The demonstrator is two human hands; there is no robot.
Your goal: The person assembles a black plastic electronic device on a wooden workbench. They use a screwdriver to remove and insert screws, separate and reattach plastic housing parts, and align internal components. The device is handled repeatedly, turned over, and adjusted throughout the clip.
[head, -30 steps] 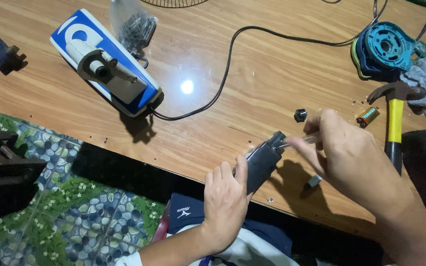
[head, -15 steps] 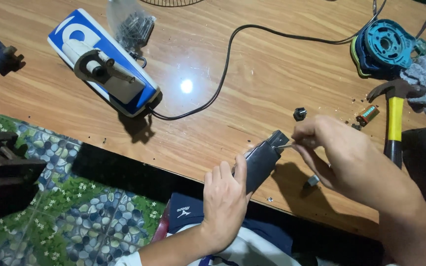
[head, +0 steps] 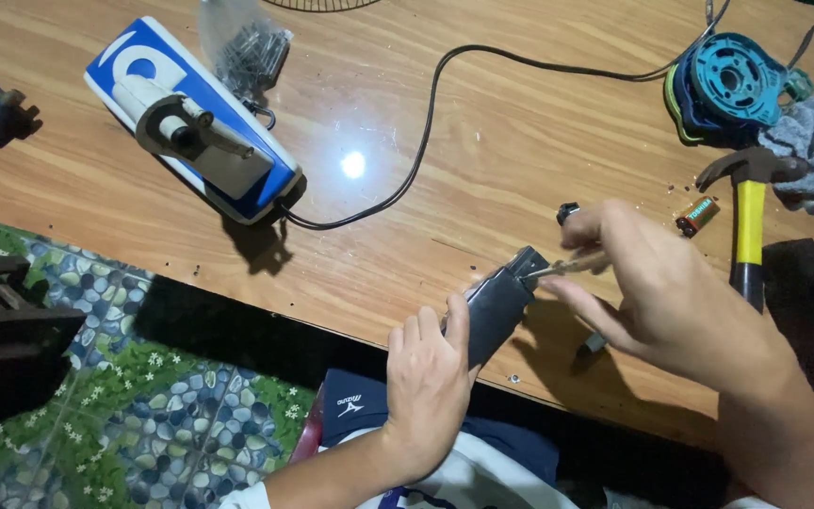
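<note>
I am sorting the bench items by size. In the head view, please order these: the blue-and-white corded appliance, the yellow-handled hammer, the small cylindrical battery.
1. Blue-and-white corded appliance, largest.
2. Yellow-handled hammer.
3. Small cylindrical battery, smallest.
All lie on the wooden table at similar distance, so the order seems safe.

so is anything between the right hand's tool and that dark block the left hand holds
Nothing visible: the thin tool in the right hand already meets the top end of the dark block, which the left hand holds.
</note>
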